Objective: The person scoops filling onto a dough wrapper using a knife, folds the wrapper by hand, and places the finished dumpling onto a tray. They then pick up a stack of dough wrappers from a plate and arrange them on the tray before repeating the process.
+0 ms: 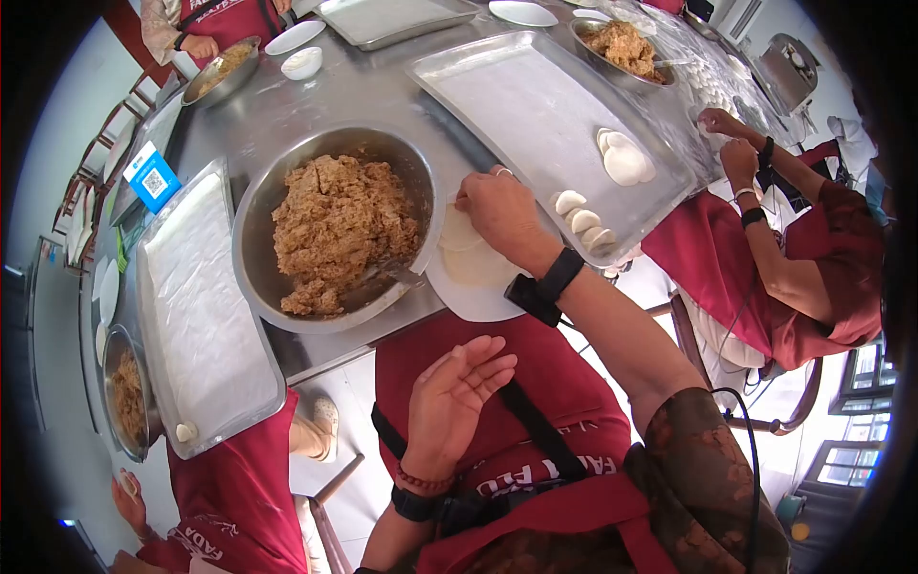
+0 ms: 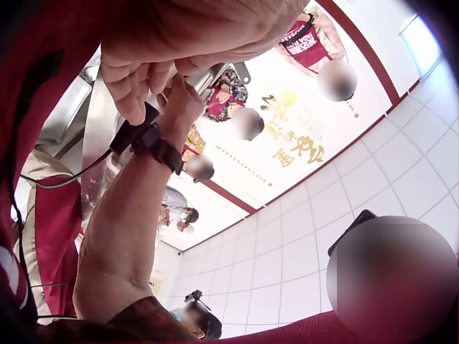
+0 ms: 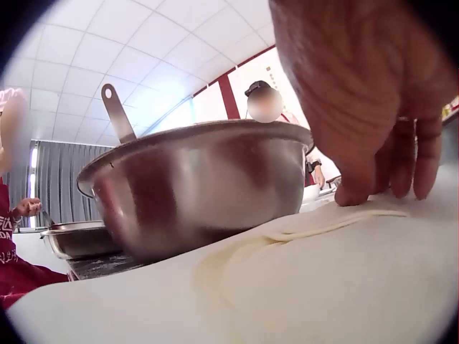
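My right hand (image 1: 505,212) reaches over a white plate (image 1: 490,304) of thin round dough wrappers (image 1: 475,266), its thumb and fingertips pinching at the far edge of one. In the right wrist view the wrapper layers (image 3: 308,231) lie slightly apart beneath the fingertips. My left hand (image 1: 449,407) is held palm up in front of the apron, fingers loosely bent and holding nothing. Left of the plate stands a steel bowl (image 1: 245,239) of brown minced filling (image 1: 335,225), with a metal utensil handle (image 3: 118,115) rising above its rim.
Right of the plate, a metal tray (image 1: 507,96) bears several folded dumplings (image 1: 583,220) and overlapping white rounds (image 1: 626,161). Another tray (image 1: 196,297) lies at left with one dumpling (image 1: 186,432). People in red aprons work around the table. A blue QR-code stand (image 1: 153,179) stands at left.
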`<state>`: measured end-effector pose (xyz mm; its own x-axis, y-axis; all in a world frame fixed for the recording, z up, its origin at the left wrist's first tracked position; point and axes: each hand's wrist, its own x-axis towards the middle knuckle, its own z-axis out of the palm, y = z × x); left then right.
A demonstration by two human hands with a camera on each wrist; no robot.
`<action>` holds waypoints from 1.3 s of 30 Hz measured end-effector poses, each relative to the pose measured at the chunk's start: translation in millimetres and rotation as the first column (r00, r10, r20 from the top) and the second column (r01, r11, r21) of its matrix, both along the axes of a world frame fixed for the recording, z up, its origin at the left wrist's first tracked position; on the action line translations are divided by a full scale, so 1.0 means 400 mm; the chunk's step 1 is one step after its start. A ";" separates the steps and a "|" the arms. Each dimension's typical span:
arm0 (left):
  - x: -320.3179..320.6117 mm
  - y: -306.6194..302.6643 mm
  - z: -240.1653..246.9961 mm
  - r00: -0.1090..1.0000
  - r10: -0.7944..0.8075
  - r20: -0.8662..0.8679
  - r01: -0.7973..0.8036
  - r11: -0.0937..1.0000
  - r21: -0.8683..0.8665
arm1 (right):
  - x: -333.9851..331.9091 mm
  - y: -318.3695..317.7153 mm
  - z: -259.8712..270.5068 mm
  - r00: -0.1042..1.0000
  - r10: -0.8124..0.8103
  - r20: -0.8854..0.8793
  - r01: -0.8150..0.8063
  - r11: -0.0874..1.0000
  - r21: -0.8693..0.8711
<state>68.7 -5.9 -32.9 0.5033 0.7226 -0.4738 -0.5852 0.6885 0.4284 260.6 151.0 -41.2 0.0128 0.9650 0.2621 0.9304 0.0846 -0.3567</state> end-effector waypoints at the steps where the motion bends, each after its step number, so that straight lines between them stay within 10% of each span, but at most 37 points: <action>1: -0.002 0.000 0.001 1.000 0.002 -0.006 -0.002 1.000 0.001 | 0.002 -0.002 -0.001 1.000 0.002 -0.016 -0.002 1.000 0.008; 11: -0.012 0.027 -0.013 1.000 0.010 -0.004 -0.009 0.999 0.040 | 0.013 -0.141 0.083 0.760 0.011 -0.649 -0.006 1.000 0.010; 17: 0.028 0.029 0.014 0.986 0.042 0.160 -0.065 0.989 0.136 | -0.008 -0.275 0.085 -0.060 -0.244 -0.968 -0.335 0.918 -0.211; 20: 0.027 0.030 -0.008 0.970 0.056 0.235 -0.110 0.969 0.222 | -0.034 -0.324 0.070 -0.219 -0.338 -0.916 -0.471 0.858 -0.204; 39: -0.029 -0.017 0.040 0.952 0.302 -0.049 -0.276 0.917 0.287 | -0.108 -0.357 0.099 0.229 -0.336 -0.914 -0.349 0.848 -0.399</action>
